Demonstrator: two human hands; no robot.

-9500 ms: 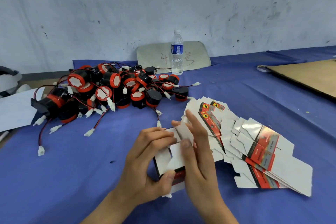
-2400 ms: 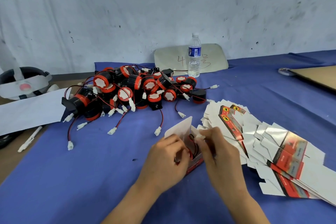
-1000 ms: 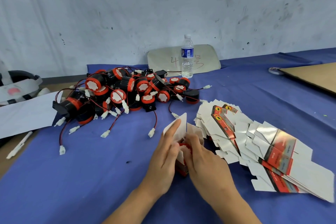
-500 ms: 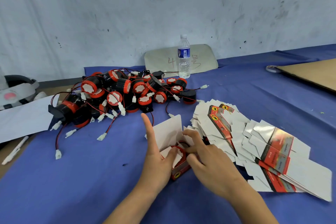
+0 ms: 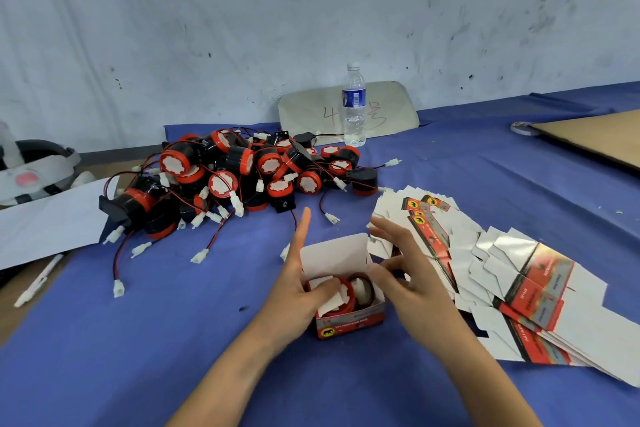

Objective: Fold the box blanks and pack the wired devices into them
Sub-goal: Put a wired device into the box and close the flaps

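Since half a second ago the right hand [image 5: 412, 284] has lifted off the box [image 5: 348, 302] and spread its fingers, while the left hand [image 5: 298, 291] has settled its thumb deeper into the opening. That box sits on the blue cloth of the counter [image 5: 138, 340] between both hands, its tall rear lid flap upright and 1 wired device [image 5: 349, 291] lying inside on its side. The left grip pinches the near left wall, thumb pressing a white side flap down onto the device and index finger pointing straight up; the right grip is apart, holding nothing, hovering just beside the right wall. To close well, I judge the wire should be tucked fully below the rim first, both side flaps folded inward, then the lid brought forward and its tab slid in without creasing. Thin glossy card, white inside and red-printed outside, will likely buckle if forced. Round black-and-red plastic bodies with thin red and black leads and white connectors make up the pile of devices [image 5: 239, 177] beyond; flat box blanks [image 5: 512, 274] fan out at right.
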